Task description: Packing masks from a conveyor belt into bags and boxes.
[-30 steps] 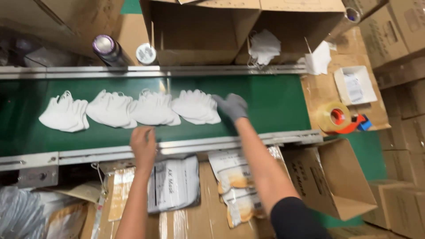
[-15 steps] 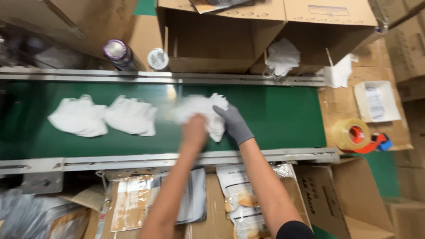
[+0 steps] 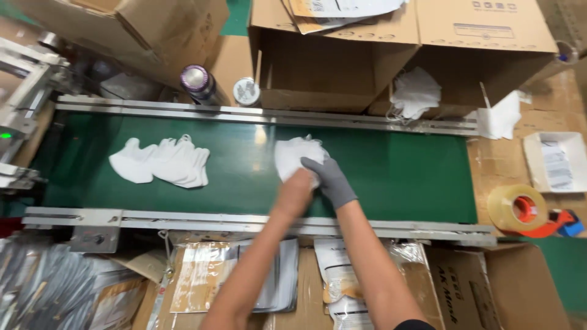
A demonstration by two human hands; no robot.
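Head view: left hand [image 3: 295, 190], bare, and right hand [image 3: 330, 178], grey-gloved, both closed on white mask stack [image 3: 296, 156] on green belt [image 3: 391, 177]. Further mask pile [image 3: 162, 162] lies left of hands, ungathered. Foil pouches [image 3: 208, 281] below wrists, apparently unfilled.

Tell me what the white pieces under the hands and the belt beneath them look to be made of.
White pieces: soft, matte nonwoven or cloth, judging by folds and limp edges. Belt: smooth green rubber or plastic with a slight sheen, between metal rails.
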